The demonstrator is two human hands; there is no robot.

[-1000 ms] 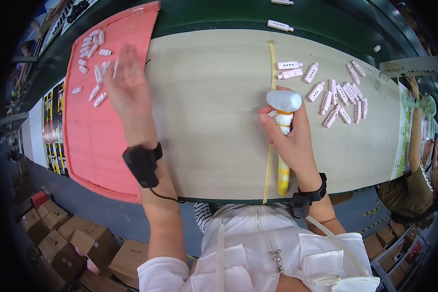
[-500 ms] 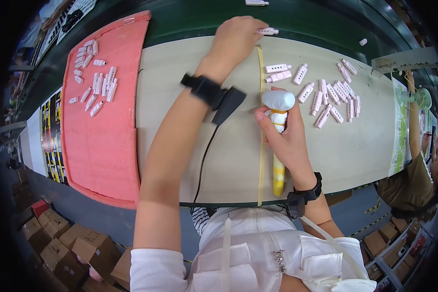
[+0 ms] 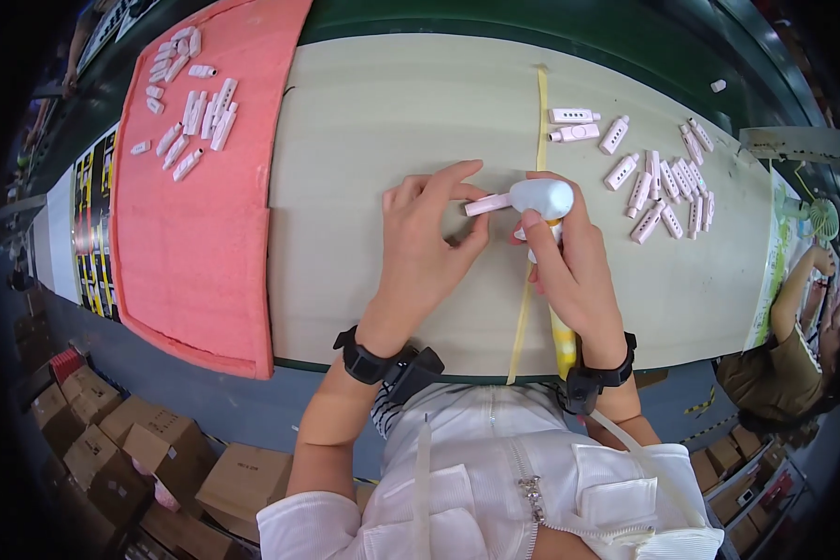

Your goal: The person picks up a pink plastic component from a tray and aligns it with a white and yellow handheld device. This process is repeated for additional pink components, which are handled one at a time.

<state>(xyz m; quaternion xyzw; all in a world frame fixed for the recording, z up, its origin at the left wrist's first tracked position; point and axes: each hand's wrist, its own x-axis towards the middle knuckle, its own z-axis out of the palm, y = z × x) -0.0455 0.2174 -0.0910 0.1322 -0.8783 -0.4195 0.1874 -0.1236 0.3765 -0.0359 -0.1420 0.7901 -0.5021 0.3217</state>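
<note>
My left hand (image 3: 425, 238) is over the middle of the beige board, pinching a small pale pink stick-shaped device (image 3: 482, 204) between thumb and fingers. The device's right end meets the rounded white head of a mallet-like tool (image 3: 541, 197); whether they touch or merely overlap I cannot tell. My right hand (image 3: 581, 280) is wrapped round that tool, below its head. Its yellow-and-white taped handle (image 3: 564, 341) runs down toward the board's near edge. Several similar pink devices (image 3: 641, 191) lie loosely on the board, right of a yellow tape line (image 3: 542, 112).
A coral-pink padded mat (image 3: 191, 266) on the left bears several pink pieces (image 3: 196, 114). Beyond the beige board (image 3: 392, 93) runs a green belt (image 3: 644, 65) with one small piece (image 3: 718, 85). A small green fan (image 3: 823, 217) and another person (image 3: 775, 369) are at far right.
My left hand has come back from the far green belt with a pink device and brought it to the tool's head. My right hand keeps its hold on the tool.
</note>
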